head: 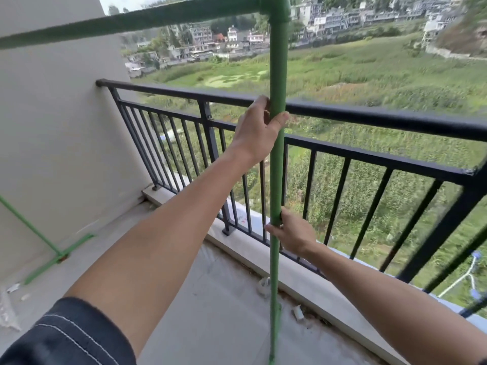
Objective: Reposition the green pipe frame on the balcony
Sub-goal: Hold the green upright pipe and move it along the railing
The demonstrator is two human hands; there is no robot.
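The green pipe frame stands on the balcony floor. One upright post runs down the middle of the view, and a top bar leads from its elbow joint off to the left. My left hand grips the post at railing height. My right hand grips the same post lower down. The frame's far leg and foot bar rest on the floor by the left wall. The post's foot reaches the floor near the bottom edge.
A black metal railing runs just behind the post, on a pale stone kerb. A white wall closes the left side. Small white bits of debris lie along the kerb, and plastic scraps at the left.
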